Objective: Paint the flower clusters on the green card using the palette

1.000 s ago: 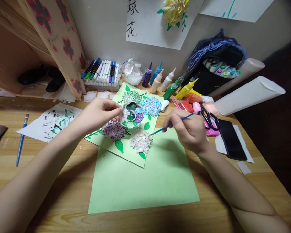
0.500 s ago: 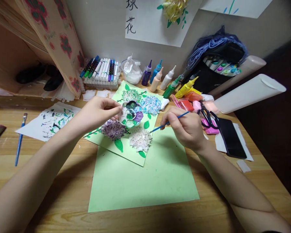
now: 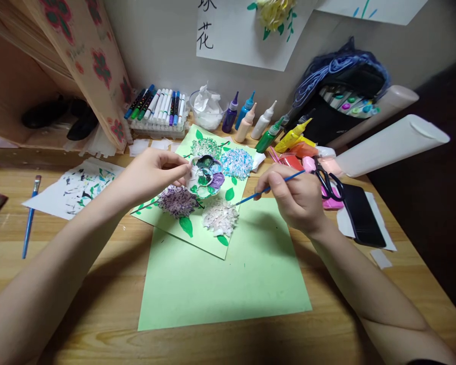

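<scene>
My left hand pinches the rim of a flower-shaped paint palette with green, dark, purple and pale paint in its wells. The palette is held above a light green card bearing several fluffy paper flowers and painted green leaves. In my right hand is a thin blue paintbrush, its tip at the upper right edge of the whitish-pink flower. Around it are a purple flower, a blue one and a green-flecked one. A larger green sheet lies beneath.
Behind stand a marker rack, a bowl of tissue and several paint bottles. At right are scissors, a phone and a white tube. Paint-marked paper and another blue brush lie left.
My right hand has shifted slightly right and the brush with it, its tip still at the whitish-pink flower. My left hand and the palette stay nearly where they were.
</scene>
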### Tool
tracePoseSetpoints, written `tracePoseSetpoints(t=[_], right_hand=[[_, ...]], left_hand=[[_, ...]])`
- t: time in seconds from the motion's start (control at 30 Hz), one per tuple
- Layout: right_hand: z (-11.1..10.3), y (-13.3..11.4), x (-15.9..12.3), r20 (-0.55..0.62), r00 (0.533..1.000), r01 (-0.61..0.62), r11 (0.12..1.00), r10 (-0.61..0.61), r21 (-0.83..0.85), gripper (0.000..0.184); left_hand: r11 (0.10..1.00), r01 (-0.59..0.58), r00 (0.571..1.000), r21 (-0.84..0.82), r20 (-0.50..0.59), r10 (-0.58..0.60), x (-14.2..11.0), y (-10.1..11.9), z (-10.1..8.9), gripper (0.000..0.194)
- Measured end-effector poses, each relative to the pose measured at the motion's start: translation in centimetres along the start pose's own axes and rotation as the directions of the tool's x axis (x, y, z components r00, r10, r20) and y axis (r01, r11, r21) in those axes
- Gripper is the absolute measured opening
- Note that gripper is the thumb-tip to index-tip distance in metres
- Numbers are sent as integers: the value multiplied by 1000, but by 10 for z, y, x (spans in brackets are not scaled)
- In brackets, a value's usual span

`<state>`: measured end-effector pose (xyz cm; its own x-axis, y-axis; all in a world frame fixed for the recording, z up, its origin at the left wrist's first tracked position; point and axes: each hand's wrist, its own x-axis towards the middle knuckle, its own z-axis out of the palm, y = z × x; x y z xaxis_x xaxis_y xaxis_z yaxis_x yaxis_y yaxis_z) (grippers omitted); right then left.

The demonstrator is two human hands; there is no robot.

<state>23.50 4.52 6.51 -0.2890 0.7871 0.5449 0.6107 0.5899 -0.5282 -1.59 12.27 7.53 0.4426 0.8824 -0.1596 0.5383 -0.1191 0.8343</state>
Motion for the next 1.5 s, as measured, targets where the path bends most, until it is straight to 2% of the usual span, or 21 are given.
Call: tracePoseSetpoints(t=[0.23, 0.4, 0.57, 0.73, 0.9, 0.97, 1.03, 1.17, 1.23, 1.33, 1.5], right_hand=[[2, 1, -1, 28, 1000, 13, 1000, -13, 10, 37], [0, 1, -1, -34, 999, -1, 999, 3, 54, 37], [1, -1, 0, 25, 999, 46, 999, -46, 7, 37], [0, 0, -1, 1, 1000, 29, 1000, -29, 10, 38], [-2, 2, -1, 65, 996, 61, 998, -60, -17, 36], [-3, 1, -1, 17, 999, 48, 999, -48, 9, 36], [-3, 1, -1, -99, 995, 10, 997, -2, 74, 36], [-1, -1, -1, -387, 920, 1, 986, 64, 165, 35], [2, -1, 0, -435, 900, 35, 988, 35, 152, 32], [6, 1, 0, -362, 932, 67, 989, -15, 129, 29], [7, 5, -2, -250, 968, 37, 993, -8, 111, 31]], left_hand=[[1000, -2, 1000, 3, 0, 2, 0, -1, 0, 25], [1000, -15, 1000, 4, 18, 15, 1, -2, -1, 27], [1000, 1, 1000, -2, 2, -1, 0, 0, 0, 24], [1000, 0, 1000, 12, 1, 0, 0, 0, 0, 24], [1000, -10, 1000, 13, 23, 10, 1, -2, -1, 24], [1000, -17, 999, 0, 30, 17, 1, -2, 0, 24], [1000, -12, 999, -16, 33, 12, 0, -2, 1, 24], [1000, 6, 998, -16, 59, -5, -1, -1, 4, 26], [1000, 2, 997, 3, 78, -2, -2, -1, 5, 27], [999, -3, 997, 34, 81, 0, -2, 0, 5, 27], [999, 8, 998, 38, 68, -10, -4, 3, 6, 27]])
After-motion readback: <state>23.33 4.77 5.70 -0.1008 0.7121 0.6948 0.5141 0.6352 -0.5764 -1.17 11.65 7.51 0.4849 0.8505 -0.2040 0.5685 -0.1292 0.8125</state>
